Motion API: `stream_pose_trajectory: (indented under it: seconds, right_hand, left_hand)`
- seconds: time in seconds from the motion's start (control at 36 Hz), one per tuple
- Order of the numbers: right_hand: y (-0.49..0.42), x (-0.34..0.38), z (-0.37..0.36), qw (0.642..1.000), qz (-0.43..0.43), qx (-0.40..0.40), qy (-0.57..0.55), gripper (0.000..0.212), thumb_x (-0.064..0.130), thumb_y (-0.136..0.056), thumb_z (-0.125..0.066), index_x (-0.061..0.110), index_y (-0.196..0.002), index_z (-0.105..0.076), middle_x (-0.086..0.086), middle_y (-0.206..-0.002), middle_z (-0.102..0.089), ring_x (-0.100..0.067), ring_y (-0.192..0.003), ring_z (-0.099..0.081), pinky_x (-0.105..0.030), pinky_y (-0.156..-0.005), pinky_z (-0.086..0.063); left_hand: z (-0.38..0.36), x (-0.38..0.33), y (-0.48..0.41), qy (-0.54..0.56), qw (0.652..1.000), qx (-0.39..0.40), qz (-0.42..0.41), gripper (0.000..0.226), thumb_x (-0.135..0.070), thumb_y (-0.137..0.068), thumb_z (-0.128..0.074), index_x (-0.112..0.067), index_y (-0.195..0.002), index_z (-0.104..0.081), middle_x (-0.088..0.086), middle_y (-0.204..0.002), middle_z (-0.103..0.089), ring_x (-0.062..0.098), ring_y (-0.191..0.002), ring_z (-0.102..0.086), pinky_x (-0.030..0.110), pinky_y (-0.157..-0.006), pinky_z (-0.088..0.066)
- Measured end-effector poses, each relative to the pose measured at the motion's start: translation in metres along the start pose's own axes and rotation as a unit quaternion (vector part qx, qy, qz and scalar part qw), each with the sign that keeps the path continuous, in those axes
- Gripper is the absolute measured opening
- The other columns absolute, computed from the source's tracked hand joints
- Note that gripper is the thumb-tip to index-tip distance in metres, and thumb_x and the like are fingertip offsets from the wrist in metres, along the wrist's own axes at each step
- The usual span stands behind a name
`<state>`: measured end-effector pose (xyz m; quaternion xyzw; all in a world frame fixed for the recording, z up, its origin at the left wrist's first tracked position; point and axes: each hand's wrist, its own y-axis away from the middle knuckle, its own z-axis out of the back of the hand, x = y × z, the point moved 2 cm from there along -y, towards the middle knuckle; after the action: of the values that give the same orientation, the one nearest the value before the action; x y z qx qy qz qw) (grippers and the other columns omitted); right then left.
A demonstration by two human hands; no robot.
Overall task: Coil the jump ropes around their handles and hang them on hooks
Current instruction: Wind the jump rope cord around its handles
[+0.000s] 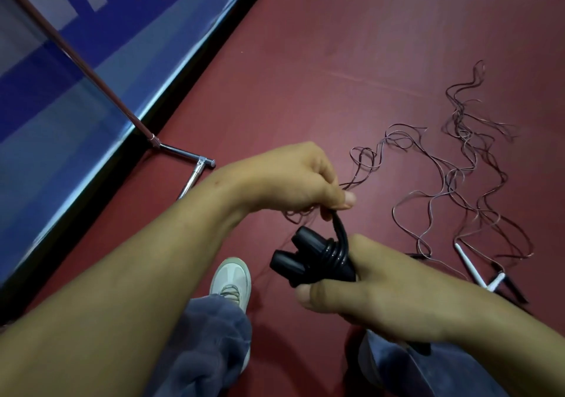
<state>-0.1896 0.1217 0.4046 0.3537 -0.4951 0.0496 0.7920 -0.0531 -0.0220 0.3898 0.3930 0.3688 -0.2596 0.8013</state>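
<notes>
Two black handles (290, 257) lie side by side in the right hand (376, 292), whose fingers (308, 297) and thumb are curled round their near ends, so the far ends stick out to the left. A black rope (334, 251) is wound round both handles in a tight coil of several turns, maybe four, though the shine makes them hard to count. From the coil one strand rises to the left hand (293, 179), which pinches it between thumb and curled fingers just above the handles.

On the red floor (336, 60) to the right lies a loose tangle of thin ropes (467, 164), with too many overlaps to count. At its near end are two white handles (467, 262), meeting in a V, with dark handles (513, 289) just beside them.

On the left, one chrome rack foot (180, 152) stands against a blue mat (76, 91). One pale shoe (230, 280) shows below the hands.
</notes>
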Motion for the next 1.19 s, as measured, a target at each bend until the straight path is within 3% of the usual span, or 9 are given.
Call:
stream_pose_trajectory:
  seconds: [0.19,0.33,0.47,0.61,0.75,0.83,0.92,1.03,1.19]
  right_hand:
    - [-0.021,0.025,0.005,0.994,0.021,-0.087,0.063,0.036,0.038,-0.09,-0.069,0.016,-0.071,-0.047,0.012,-0.052,-0.04,-0.004,-0.047,-0.036,-0.015,-0.049,-0.033]
    - [-0.022,0.028,0.013,0.99,0.028,-0.129,0.047,0.023,0.025,-0.087,-0.076,0.017,-0.07,-0.062,0.012,-0.048,-0.045,-0.003,-0.042,-0.039,-0.012,-0.044,-0.032]
    - [-0.02,0.026,0.02,0.974,-0.001,-0.22,0.057,0.032,0.015,-0.08,-0.075,0.004,-0.065,-0.049,0.006,-0.044,-0.04,-0.008,-0.038,-0.033,-0.014,-0.04,-0.028]
    - [-0.018,0.021,0.029,0.967,-0.039,-0.252,-0.012,0.026,0.015,-0.08,-0.07,0.009,-0.057,-0.059,0.0,-0.042,-0.053,-0.011,-0.034,-0.038,-0.02,-0.036,-0.033]
    - [-0.015,0.016,0.043,0.957,0.001,-0.246,-0.156,0.026,0.003,-0.085,-0.071,0.009,-0.061,-0.064,-0.012,-0.049,-0.06,-0.018,-0.033,-0.038,-0.021,-0.036,-0.031]
    - [-0.019,0.015,0.045,0.948,0.02,-0.239,-0.209,0.013,0.001,-0.084,-0.073,0.01,-0.087,-0.064,-0.02,-0.057,-0.063,-0.018,-0.032,-0.038,-0.021,-0.036,-0.031]
    - [-0.02,0.009,0.048,0.932,0.035,-0.247,-0.264,0.047,0.006,-0.076,-0.081,0.004,-0.113,-0.052,-0.023,-0.061,-0.064,-0.017,-0.033,-0.037,-0.02,-0.037,-0.03]
    - [-0.019,0.008,0.053,0.912,0.093,-0.259,-0.305,0.047,0.002,-0.073,-0.079,-0.012,-0.11,-0.054,-0.027,-0.066,-0.066,-0.017,-0.033,-0.038,-0.018,-0.037,-0.031]
    - [-0.015,0.008,0.057,0.898,0.126,-0.283,-0.312,0.027,0.002,-0.075,-0.074,-0.007,-0.1,-0.068,-0.024,-0.083,-0.074,-0.019,-0.041,-0.04,-0.021,-0.037,-0.029]
  left_hand:
    - [-0.006,0.017,0.003,0.168,0.985,0.024,-0.018,0.009,-0.02,-0.093,-0.072,-0.013,-0.087,-0.072,0.015,-0.076,-0.052,0.024,-0.065,-0.043,0.028,-0.056,-0.037]
    - [-0.013,0.026,0.004,0.267,0.962,0.053,-0.032,0.018,-0.027,-0.081,-0.077,-0.018,-0.068,-0.067,0.003,-0.063,-0.053,0.012,-0.05,-0.045,0.019,-0.047,-0.039]
    - [-0.023,0.024,0.003,0.291,0.952,0.058,-0.073,0.047,-0.053,-0.047,-0.09,-0.016,-0.066,-0.069,0.007,-0.058,-0.048,0.018,-0.054,-0.037,0.024,-0.05,-0.037]
    - [-0.027,0.027,-0.001,0.299,0.953,-0.017,-0.049,0.016,-0.002,-0.073,-0.062,0.01,-0.082,-0.06,0.016,-0.066,-0.044,0.023,-0.058,-0.038,0.031,-0.057,-0.038]
    - [-0.031,0.022,0.002,0.329,0.941,-0.046,-0.061,0.033,-0.04,-0.085,-0.061,-0.021,-0.06,-0.066,0.008,-0.057,-0.033,0.016,-0.05,-0.03,0.026,-0.049,-0.03]
    - [-0.032,0.021,0.002,0.344,0.935,-0.055,-0.068,0.034,-0.036,-0.095,-0.066,-0.02,-0.065,-0.07,0.005,-0.055,-0.031,0.017,-0.051,-0.027,0.028,-0.05,-0.03]
    - [-0.032,0.02,0.004,0.357,0.931,-0.047,-0.064,0.037,-0.019,-0.102,-0.056,-0.019,-0.069,-0.073,0.002,-0.055,-0.028,0.018,-0.053,-0.023,0.028,-0.05,-0.029]
    - [-0.034,0.013,0.008,0.364,0.927,-0.05,-0.071,0.029,-0.028,-0.095,-0.061,-0.019,-0.07,-0.072,0.003,-0.057,-0.03,0.017,-0.052,-0.025,0.026,-0.05,-0.033]
    - [-0.029,0.007,0.014,0.314,0.941,-0.099,-0.076,0.029,-0.021,-0.1,-0.061,-0.02,-0.076,-0.076,0.005,-0.058,-0.036,0.017,-0.053,-0.03,0.03,-0.053,-0.031]
